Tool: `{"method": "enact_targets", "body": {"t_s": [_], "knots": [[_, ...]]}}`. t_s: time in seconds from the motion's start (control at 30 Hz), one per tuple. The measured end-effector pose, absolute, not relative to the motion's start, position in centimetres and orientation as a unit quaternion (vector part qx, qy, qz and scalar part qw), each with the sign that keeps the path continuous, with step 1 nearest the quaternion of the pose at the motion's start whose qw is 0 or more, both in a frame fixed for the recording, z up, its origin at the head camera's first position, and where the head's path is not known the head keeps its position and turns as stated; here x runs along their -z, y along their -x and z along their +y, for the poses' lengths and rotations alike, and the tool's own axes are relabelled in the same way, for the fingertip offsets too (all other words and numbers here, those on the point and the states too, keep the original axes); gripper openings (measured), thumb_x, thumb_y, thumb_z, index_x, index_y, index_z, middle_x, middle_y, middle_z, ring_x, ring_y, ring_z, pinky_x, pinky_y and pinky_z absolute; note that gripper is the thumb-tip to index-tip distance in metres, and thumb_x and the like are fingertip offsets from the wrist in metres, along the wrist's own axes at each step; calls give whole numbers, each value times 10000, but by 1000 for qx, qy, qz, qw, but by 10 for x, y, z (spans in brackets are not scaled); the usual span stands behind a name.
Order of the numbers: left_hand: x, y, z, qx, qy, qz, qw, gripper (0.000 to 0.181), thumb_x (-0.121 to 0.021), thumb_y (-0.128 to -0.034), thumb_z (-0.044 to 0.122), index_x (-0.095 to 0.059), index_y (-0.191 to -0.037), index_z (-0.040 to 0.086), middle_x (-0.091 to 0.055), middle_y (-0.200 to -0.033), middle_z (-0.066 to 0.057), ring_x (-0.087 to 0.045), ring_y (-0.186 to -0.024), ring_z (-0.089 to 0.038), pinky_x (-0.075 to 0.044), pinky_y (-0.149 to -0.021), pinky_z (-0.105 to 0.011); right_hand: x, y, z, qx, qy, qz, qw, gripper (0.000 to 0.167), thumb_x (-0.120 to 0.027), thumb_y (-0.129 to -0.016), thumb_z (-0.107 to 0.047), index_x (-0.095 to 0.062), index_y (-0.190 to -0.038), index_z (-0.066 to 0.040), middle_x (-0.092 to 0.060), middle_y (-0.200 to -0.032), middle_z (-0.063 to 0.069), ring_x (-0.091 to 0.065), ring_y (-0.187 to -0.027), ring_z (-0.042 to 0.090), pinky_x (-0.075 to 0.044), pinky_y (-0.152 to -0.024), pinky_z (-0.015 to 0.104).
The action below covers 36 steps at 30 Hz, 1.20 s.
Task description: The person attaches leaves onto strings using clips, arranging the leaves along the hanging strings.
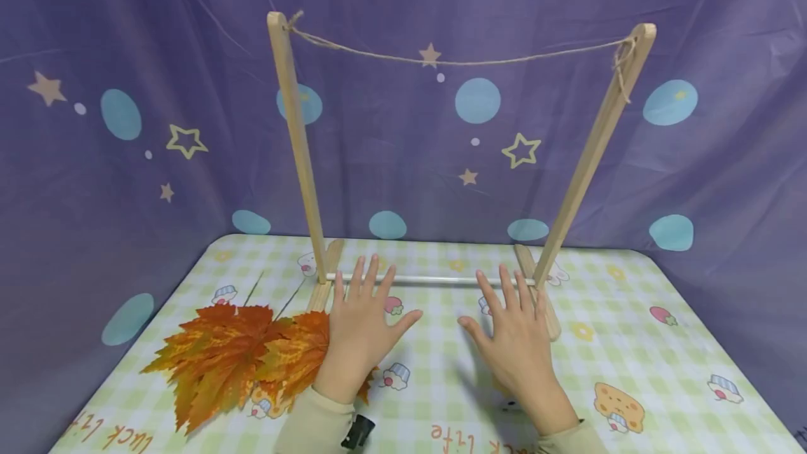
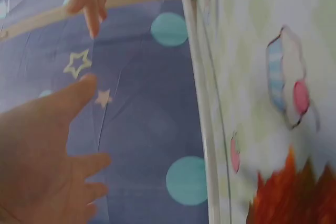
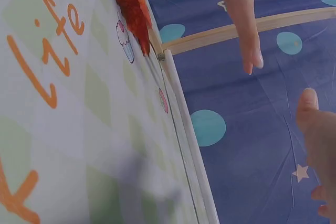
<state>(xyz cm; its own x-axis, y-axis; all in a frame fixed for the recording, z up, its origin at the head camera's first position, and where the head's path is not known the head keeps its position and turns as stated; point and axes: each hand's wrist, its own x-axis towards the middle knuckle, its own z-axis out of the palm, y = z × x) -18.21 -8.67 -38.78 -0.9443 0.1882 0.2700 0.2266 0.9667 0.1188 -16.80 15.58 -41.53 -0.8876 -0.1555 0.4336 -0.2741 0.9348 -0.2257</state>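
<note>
My left hand (image 1: 361, 328) is held over the table with its fingers spread, between the autumn leaves (image 1: 221, 356) and the middle. My right hand (image 1: 518, 338) hovers opposite it, fingers spread too, near the right foot of a wooden frame. Neither hand holds anything. The frame has a left post (image 1: 296, 139), a right post (image 1: 592, 153) and a white crossbar (image 1: 435, 279) low between them. A thin twine (image 1: 466, 63) hangs slackly between the post tops, knotted at each end. In the left wrist view, the orange leaves (image 2: 294, 195) lie at the lower right.
A green checked tablecloth (image 1: 637, 356) with printed cupcakes and lettering covers the table. Behind it hangs a purple curtain (image 1: 403, 139) with stars and blue dots. The frame's right foot (image 1: 550, 314) stands on the cloth. A black clip-like piece (image 1: 358, 431) sits by the left sleeve.
</note>
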Motion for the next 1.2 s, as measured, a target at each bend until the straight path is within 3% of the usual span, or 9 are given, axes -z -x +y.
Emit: {"method": "enact_targets", "body": {"t_s": [0.17, 0.33, 0.7, 1.2], "knots": [[385, 187, -104, 114, 155, -978, 83, 840, -487, -912, 710, -301, -1572, 226, -153, -1638, -67, -59, -1512, -296, 22, -1161, -580, 413, 168, 156, -149, -116, -957, 221, 779, -533, -935, -629, -306, -1571, -240, -187, -1625, 154, -115, -1488, 392, -148, -1094, 695], [383, 193, -120, 174, 183, -966, 63, 838, -530, -914, 677, -277, -1578, 233, -177, -1636, -52, -89, -1508, -303, -13, -1158, -598, 410, 168, 156, -152, -117, -957, 218, 771, -538, -941, -612, -309, -1570, -229, -180, -1626, 154, -122, -1485, 396, -127, -1114, 671], [390, 201, -154, 254, 147, -956, 4, 829, -614, -882, 649, -378, -1543, 207, -276, -1602, -117, -189, -1476, -382, -175, -1112, -656, 407, 165, 156, -173, -115, -955, 212, 759, -547, -952, -583, -317, -1567, -203, -204, -1618, 162, -157, -1474, 403, -135, -1122, 652], [406, 210, -168, 288, 116, -951, -9, 758, -702, -850, 588, -494, -1476, 214, -429, -1510, -140, -340, -1397, -421, -312, -1054, -636, 408, 166, 158, -177, -117, -954, 214, 728, -527, -972, -564, -328, -1562, -186, -224, -1609, 173, -172, -1473, 398, -143, -1144, 598]]}}
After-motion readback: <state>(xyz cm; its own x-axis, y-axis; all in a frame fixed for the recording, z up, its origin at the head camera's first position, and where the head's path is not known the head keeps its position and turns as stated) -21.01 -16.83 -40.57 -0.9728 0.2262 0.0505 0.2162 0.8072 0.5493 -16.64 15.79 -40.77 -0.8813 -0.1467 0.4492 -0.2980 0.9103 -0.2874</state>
